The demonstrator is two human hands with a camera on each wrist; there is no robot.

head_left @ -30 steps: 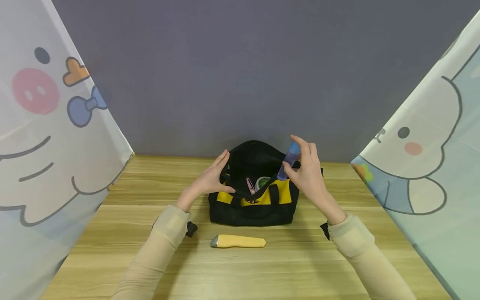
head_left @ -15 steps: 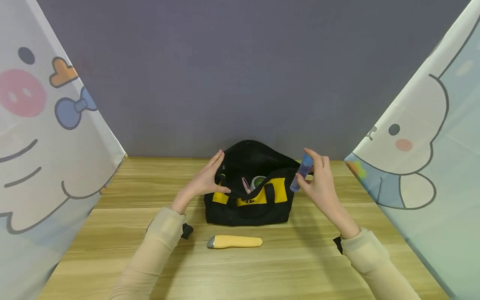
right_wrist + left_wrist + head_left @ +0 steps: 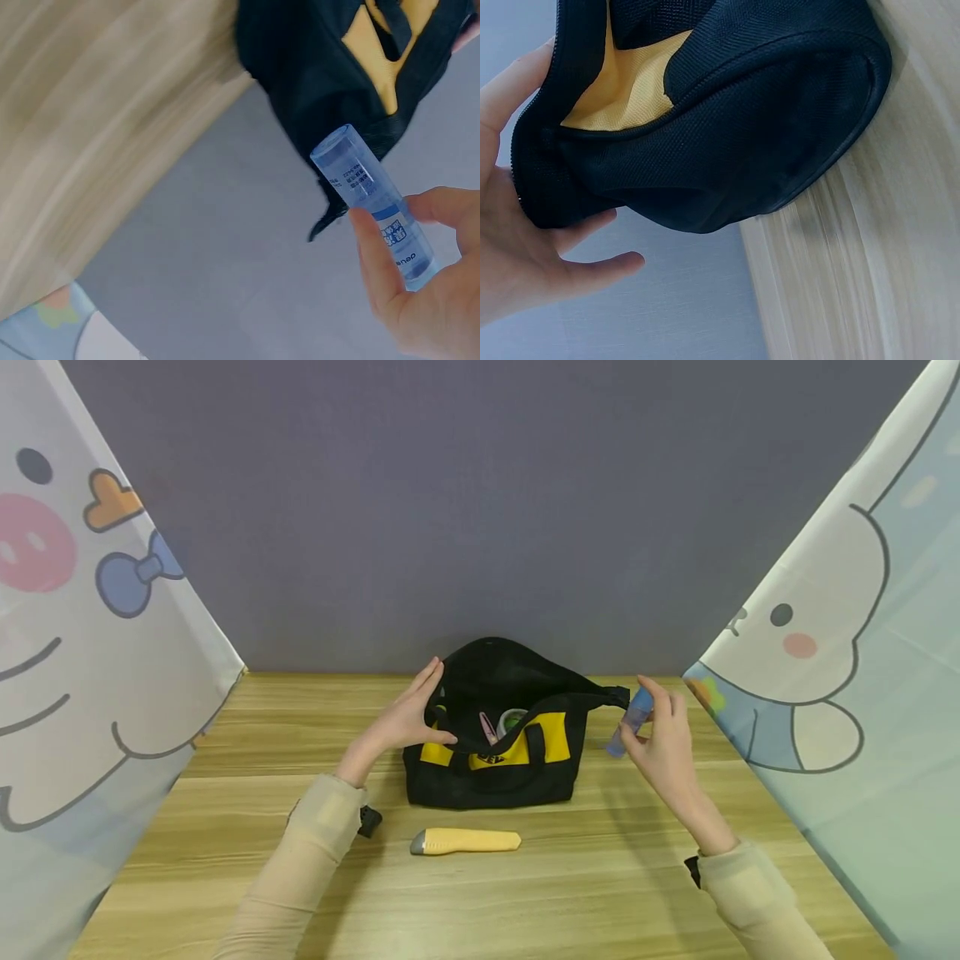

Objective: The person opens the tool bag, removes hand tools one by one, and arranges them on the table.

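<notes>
A black and yellow tool bag (image 3: 491, 787) stands on the table with its mouth spread wide. My left hand (image 3: 392, 724) rests at the left end of the mouth, fingers fairly straight, thumb apart; the left wrist view has the bag's zippered edge (image 3: 536, 180) against it. Right of the bag, my right hand (image 3: 666, 752) pinches a translucent blue glue stick (image 3: 375, 191) between thumb and fingers, tilted and held outside the bag. Within the bag lie a slim pink item (image 3: 487, 727) and a round whitish-green item (image 3: 512, 721); their kinds are unclear.
In front of the bag, a yellow utility knife (image 3: 467, 841) lies on the wooden table (image 3: 570, 893). A grey wall (image 3: 480, 510) rises behind the table. Cartoon-printed cloths (image 3: 892, 827) hang along both sides.
My right hand has carried the glue stick rightward and down, from over the bag's right end to beside it. The left hand has stayed at the bag's mouth.
</notes>
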